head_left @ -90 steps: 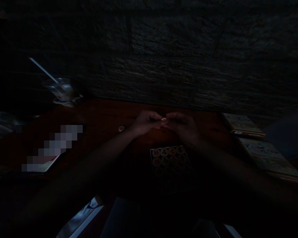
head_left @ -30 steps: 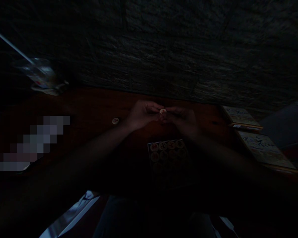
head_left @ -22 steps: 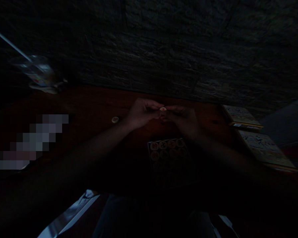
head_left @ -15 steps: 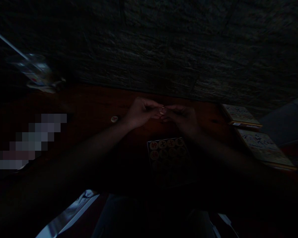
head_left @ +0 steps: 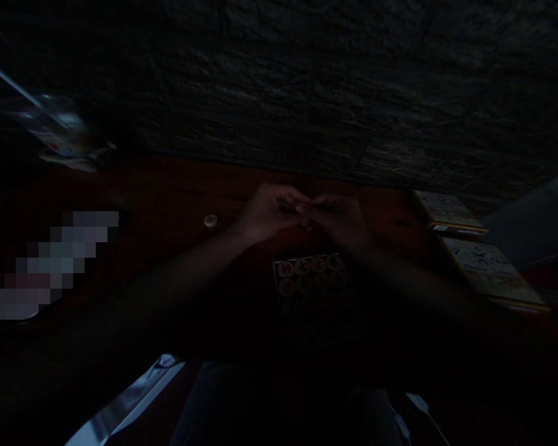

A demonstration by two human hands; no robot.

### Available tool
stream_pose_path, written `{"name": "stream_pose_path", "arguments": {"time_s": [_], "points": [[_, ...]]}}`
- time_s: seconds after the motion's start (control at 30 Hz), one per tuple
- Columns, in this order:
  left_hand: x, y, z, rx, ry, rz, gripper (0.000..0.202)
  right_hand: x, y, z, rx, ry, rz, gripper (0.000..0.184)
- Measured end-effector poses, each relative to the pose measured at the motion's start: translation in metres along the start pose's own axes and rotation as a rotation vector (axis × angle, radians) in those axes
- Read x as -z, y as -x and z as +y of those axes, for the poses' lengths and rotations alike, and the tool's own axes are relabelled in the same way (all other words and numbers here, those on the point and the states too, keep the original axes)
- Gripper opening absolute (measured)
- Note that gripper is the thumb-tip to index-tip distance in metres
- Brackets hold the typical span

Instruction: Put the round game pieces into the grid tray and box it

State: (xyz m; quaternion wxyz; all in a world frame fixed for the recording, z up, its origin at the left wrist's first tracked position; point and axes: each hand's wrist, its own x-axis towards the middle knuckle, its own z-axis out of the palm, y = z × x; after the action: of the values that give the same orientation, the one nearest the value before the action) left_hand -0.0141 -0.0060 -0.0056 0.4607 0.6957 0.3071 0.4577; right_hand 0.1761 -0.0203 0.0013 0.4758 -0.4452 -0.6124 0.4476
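My left hand (head_left: pixel 272 214) and my right hand (head_left: pixel 339 218) meet at the fingertips above the table, both with fingers closed. Between them they pinch what appears to be a Chinese chess piece; the fingers now hide it almost wholly. One loose round chess piece (head_left: pixel 211 220) with a red character lies on the table left of my left hand. Nearer to me, below the hands, a shallow square box (head_left: pixel 274 275) holds rows of round chess pieces (head_left: pixel 302 266). Its near part is lost in the dark.
Two flat boxes with printed lids, a farther one (head_left: pixel 449 210) and a nearer one (head_left: pixel 486 266), lie at the right. A clear cup (head_left: pixel 58 127) with a straw stands at the far left. A stone wall (head_left: pixel 279 93) rises behind the dark reddish table (head_left: pixel 167 179).
A pale edge that showed between my fingertips is now covered by the fingers. The hands stay together; the whole view has shifted slightly.
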Motion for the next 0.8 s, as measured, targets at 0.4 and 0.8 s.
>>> {"name": "stream_pose_path", "arguments": {"time_s": [0.4,0.8], "points": [[0.001,-0.001,0.006,0.035,-0.011,0.031,0.027,0.002,-0.003,0.004,-0.043,-0.118,-0.004,0.045],[0.009,-0.003,0.004,0.168,0.089,0.102,0.033,0.003,-0.002,0.006,-0.04,-0.193,-0.042,0.042]]}}
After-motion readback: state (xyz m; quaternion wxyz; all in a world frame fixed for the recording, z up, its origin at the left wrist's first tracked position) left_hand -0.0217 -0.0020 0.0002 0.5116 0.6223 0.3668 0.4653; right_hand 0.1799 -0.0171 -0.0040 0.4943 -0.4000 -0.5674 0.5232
